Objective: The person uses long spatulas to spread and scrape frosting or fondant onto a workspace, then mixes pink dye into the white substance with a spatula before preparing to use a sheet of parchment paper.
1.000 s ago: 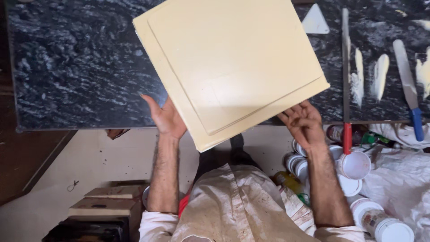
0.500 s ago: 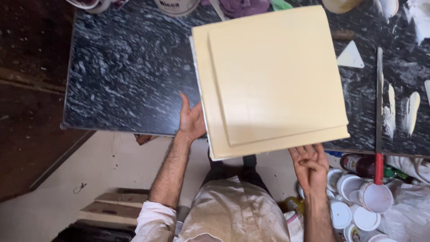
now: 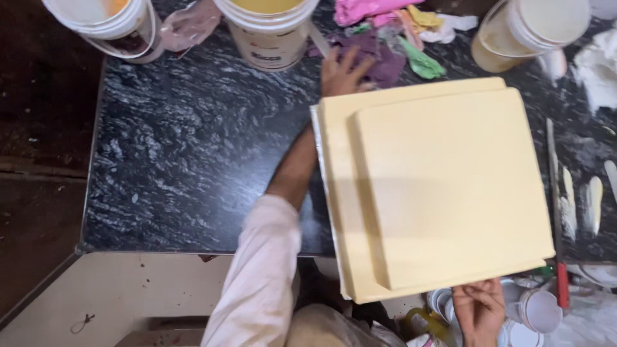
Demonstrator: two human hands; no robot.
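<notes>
A large cream-coloured square panel (image 3: pixel 443 193) with a raised centre lies on the black marbled countertop (image 3: pixel 193 160), its near edge overhanging the counter. My left hand (image 3: pixel 344 71) reaches along the panel's left side to its far corner and rests there, touching purple cloth (image 3: pixel 379 54). My right hand (image 3: pixel 479 311) is at the panel's near right edge, fingers under or against the overhanging edge.
White buckets (image 3: pixel 267 29) stand at the back, one at the far left (image 3: pixel 106 19) and one with a lid at the right (image 3: pixel 533 29). Coloured rags (image 3: pixel 411 26) lie behind the panel. A long red-handled tool (image 3: pixel 558 212) lies right. Small white tubs (image 3: pixel 540 308) sit below.
The panel has been turned and slid farther onto the counter. My left hand moved from its near edge up to the far left corner; my right hand stays at the near edge.
</notes>
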